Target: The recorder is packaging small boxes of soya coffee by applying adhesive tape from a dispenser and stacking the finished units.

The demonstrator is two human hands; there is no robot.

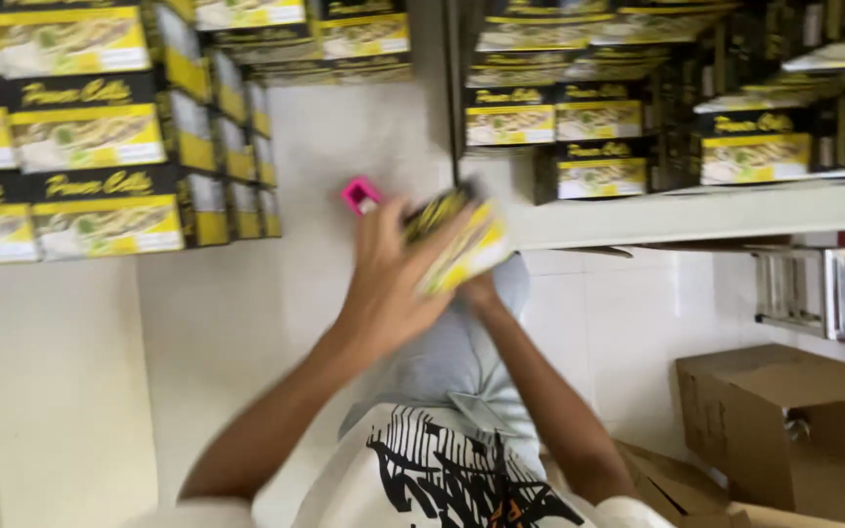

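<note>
A yellow-and-black carton (462, 240) is held between both hands in front of the white shelf (696, 210), just off its near end. The left hand (393, 279) is laid flat against one broad face of the carton, fingers spread and pressed on it. The right hand (481, 290) is mostly hidden behind the carton; it appears to support the far face, but how its fingers stand cannot be told. A small pink object (360, 195) is seen just beyond the left fingertips, further from the shelf than the carton; whether it is touched cannot be told.

Stacks of matching cartons (80, 147) are ranged well apart from the shelf on the opposite side, and more cartons (599, 122) are stacked on the shelf itself. A brown cardboard box (784, 420) stands below the shelf.

Risk assessment: the carton is clamped by palm pressure only, and the frame is motion-blurred. A slip is judged possible if the pressure is eased. The shelf edge could be struck, or the shelf stacks dislodged.
</note>
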